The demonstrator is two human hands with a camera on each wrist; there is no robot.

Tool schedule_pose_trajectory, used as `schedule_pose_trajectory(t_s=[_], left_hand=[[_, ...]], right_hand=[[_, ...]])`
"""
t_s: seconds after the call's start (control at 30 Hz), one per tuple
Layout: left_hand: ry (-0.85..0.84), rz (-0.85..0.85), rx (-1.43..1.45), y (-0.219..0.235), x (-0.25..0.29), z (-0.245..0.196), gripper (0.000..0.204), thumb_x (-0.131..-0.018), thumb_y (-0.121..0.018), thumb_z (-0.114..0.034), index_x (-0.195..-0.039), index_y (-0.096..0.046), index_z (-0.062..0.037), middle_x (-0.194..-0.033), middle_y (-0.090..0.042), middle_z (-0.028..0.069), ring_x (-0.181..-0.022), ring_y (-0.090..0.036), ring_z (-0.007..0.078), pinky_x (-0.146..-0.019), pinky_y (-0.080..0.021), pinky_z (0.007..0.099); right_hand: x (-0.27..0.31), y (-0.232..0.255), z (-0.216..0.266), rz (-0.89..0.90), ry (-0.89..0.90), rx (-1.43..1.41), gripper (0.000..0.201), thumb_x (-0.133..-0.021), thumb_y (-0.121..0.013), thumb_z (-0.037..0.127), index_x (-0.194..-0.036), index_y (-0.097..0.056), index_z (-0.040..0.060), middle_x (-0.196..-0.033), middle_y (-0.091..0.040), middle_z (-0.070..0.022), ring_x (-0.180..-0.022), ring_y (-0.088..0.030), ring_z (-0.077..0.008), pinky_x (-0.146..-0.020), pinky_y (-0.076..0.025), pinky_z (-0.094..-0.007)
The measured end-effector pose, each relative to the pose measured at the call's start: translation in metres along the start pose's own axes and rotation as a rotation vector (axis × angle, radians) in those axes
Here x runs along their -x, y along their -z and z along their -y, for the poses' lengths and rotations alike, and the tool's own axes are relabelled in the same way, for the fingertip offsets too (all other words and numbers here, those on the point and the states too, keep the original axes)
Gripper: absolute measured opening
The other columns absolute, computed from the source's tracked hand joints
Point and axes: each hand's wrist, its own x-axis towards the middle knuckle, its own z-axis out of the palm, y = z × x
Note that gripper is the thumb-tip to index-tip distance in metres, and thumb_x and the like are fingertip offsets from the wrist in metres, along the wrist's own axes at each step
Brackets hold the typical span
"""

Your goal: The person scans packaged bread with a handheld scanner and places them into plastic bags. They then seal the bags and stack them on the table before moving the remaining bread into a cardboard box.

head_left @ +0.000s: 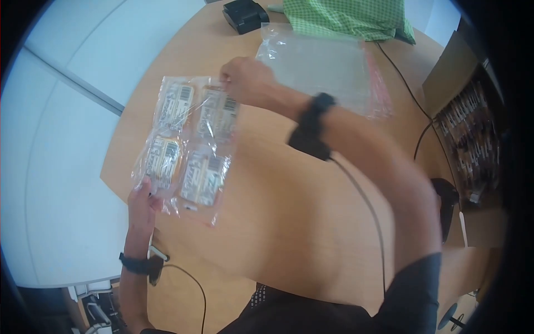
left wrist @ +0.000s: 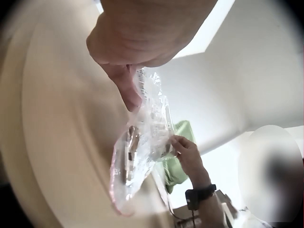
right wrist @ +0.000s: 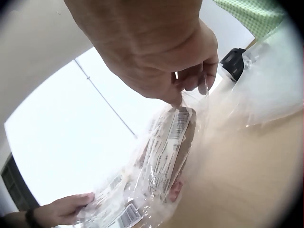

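A clear plastic bag (head_left: 192,142) holds several flat packets with printed labels and barcodes, laid out in two columns. The left hand (head_left: 143,206) pinches the bag's lower left corner, its thumb on the film. At the bag's top right corner, the right hand (head_left: 247,80) pinches the edge. The right wrist view shows the right hand (right wrist: 156,61) gripping the film just above one labelled packet (right wrist: 168,147). In the left wrist view the bag (left wrist: 142,147) hangs between the left hand (left wrist: 137,42) and the right hand (left wrist: 190,159).
Flat clear bags (head_left: 322,69) with a pink edge lie at the back of the table (head_left: 267,222). Behind them are a green checked cloth (head_left: 345,19) and a black device (head_left: 245,15). A cardboard box (head_left: 453,72) with many small packets stands at right; cables trail from both wrists.
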Motion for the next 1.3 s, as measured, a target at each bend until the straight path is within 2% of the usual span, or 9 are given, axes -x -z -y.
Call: schedule_pose_trajectory(t_s=[0.13, 0.2, 0.23, 0.33, 0.5, 0.87, 0.97, 1.03, 1.3], left_hand=[[0.098, -0.095, -0.412, 0.046, -0.05, 0.026, 0.048, -0.107, -0.064, -0.034, -0.138, -0.059, 0.0016, -0.128, -0.069, 0.0207, -0.121, -0.07, 0.0314, -0.091, -0.06, 0.0387], [-0.619, -0.411, -1.035, 0.046, -0.06, 0.034, 0.066, -0.104, -0.068, -0.034, -0.154, -0.045, 0.0022, -0.155, -0.048, 0.0278, -0.147, -0.047, 0.0393, -0.116, -0.044, 0.05], [-0.613, -0.409, -1.027, 0.034, -0.056, 0.019, 0.066, -0.104, -0.068, -0.034, -0.154, -0.045, 0.0022, -0.155, -0.048, 0.0278, -0.147, -0.047, 0.0393, -0.116, -0.044, 0.05], [-0.763, 0.092, -1.276, -0.039, -0.02, -0.027, 0.081, -0.103, -0.066, -0.038, -0.166, -0.029, -0.0045, -0.171, -0.02, 0.0282, -0.16, -0.018, 0.0455, -0.128, -0.018, 0.0601], [-0.563, 0.415, -1.538, -0.093, -0.006, 0.006, 0.085, -0.103, -0.058, -0.053, -0.17, -0.023, -0.0158, -0.176, -0.01, 0.0226, -0.161, -0.004, 0.0504, -0.123, -0.005, 0.0752], [-0.572, 0.511, -1.577, -0.068, -0.043, -0.01, 0.081, -0.105, -0.053, -0.053, -0.171, -0.022, -0.0159, -0.178, -0.007, 0.018, -0.163, -0.003, 0.047, -0.125, -0.006, 0.0715], [-0.633, 0.482, -1.51, -0.079, -0.034, -0.019, 0.077, -0.108, -0.053, -0.048, -0.169, -0.025, -0.0112, -0.177, -0.013, 0.0194, -0.163, -0.008, 0.0444, -0.127, -0.01, 0.0643], [-0.748, 0.433, -1.399, -0.101, -0.026, -0.033, 0.073, -0.109, -0.053, -0.045, -0.168, -0.029, -0.0079, -0.176, -0.018, 0.0204, -0.163, -0.013, 0.0423, -0.129, -0.014, 0.0593], [-0.688, 0.977, -0.596, -0.291, 0.023, -0.057, 0.059, -0.113, -0.051, -0.035, -0.156, -0.043, 0.0041, -0.161, -0.045, 0.0243, -0.155, -0.036, 0.0368, -0.128, -0.027, 0.0423]], right_hand=[[0.003, -0.075, 0.008, -0.104, 0.221, 0.378, 0.038, -0.092, -0.069, 0.025, -0.125, -0.069, 0.0069, -0.13, -0.068, -0.0177, -0.118, -0.065, -0.0385, -0.096, -0.053, -0.0514], [0.031, -0.085, 0.019, 0.091, 0.303, 0.246, 0.046, -0.092, -0.07, 0.028, -0.131, -0.065, 0.0028, -0.135, -0.064, -0.0205, -0.125, -0.062, -0.0388, -0.099, -0.052, -0.0554], [0.048, -0.08, 0.029, 0.262, 0.308, 0.248, 0.048, -0.093, -0.069, 0.03, -0.131, -0.065, 0.0008, -0.134, -0.064, -0.0212, -0.125, -0.061, -0.0383, -0.099, -0.051, -0.0573], [0.065, -0.117, 0.026, -0.075, 0.31, 0.302, 0.042, -0.095, -0.068, 0.031, -0.127, -0.068, 0.0039, -0.132, -0.063, -0.0188, -0.126, -0.06, -0.0358, -0.097, -0.053, -0.0575], [0.082, -0.034, 0.037, 0.202, 0.327, 0.376, 0.024, -0.093, -0.067, 0.022, -0.11, -0.072, 0.0056, -0.106, -0.069, -0.0151, -0.106, -0.069, -0.0349, -0.086, -0.058, -0.0495], [0.144, 0.137, -0.174, 0.153, 0.011, 0.784, 0.014, -0.087, -0.065, 0.01, -0.1, -0.069, 0.0059, -0.097, -0.075, -0.0108, -0.094, -0.075, -0.0338, -0.079, -0.057, -0.0481], [0.139, 0.146, -0.17, 0.22, -0.138, 0.823, 0.015, -0.09, -0.063, 0.012, -0.103, -0.068, 0.006, -0.096, -0.073, -0.0102, -0.094, -0.073, -0.0311, -0.081, -0.055, -0.0464], [0.145, 0.147, -0.16, -0.337, 0.356, 0.854, 0.014, -0.088, -0.064, 0.016, -0.1, -0.067, 0.0082, -0.093, -0.067, -0.0078, -0.089, -0.069, -0.0274, -0.08, -0.054, -0.0435], [0.257, 0.07, 0.026, 0.164, 0.334, 0.703, 0.023, -0.074, -0.068, 0.02, -0.09, -0.072, 0.004, -0.082, -0.058, -0.0065, -0.069, -0.062, -0.0195, -0.054, -0.049, -0.0359]])
